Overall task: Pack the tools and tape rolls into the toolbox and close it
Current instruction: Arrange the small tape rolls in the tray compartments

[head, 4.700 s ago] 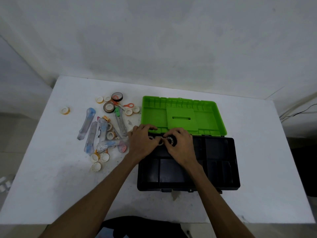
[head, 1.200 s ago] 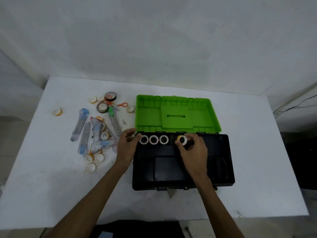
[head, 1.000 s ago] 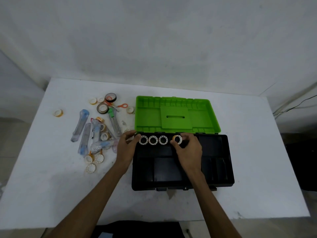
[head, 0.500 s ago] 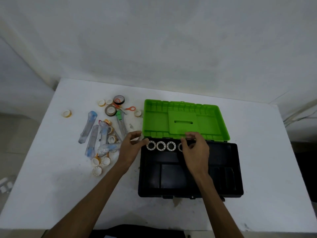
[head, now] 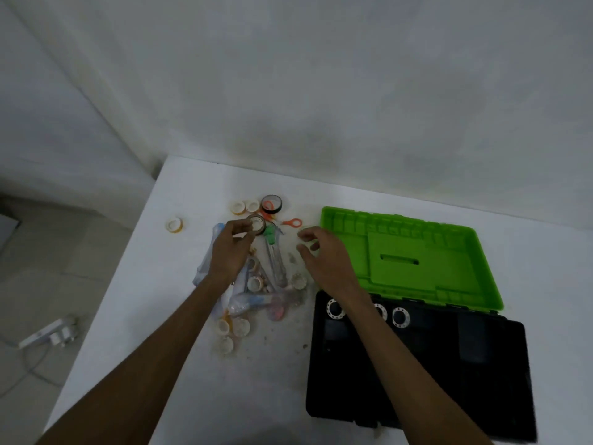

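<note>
On the white tabletop, left of the open toolbox, a heap of tape rolls and tools waits to be packed. The person's left hand reaches to the far side of that heap, and its fingertips pinch a dark tape roll with a pale core. The right hand hovers just beside the green lid, fingers loosely spread and holding nothing. Three small white-faced rolls stand in a row along the back compartment of the black tray, partly hidden by the right forearm.

Much is left outside: a black roll with an orange core, small pale rolls scattered about, a green-handled tool, orange-handled scissors, and several clear-packaged tools lying crosswise. The frame is smeared, so whether the dark roll is lifted or only touched is hard to say; it looks barely clear of the tabletop.

To do this step well, I'd say the left hand should close firmly across the roll's rim before lifting, so it does not drag the scissors lying just beside it. The free right hand could take a near roll at once, and both could be set next to the row already in the tray, leaving the long compartments for the tools.
</note>
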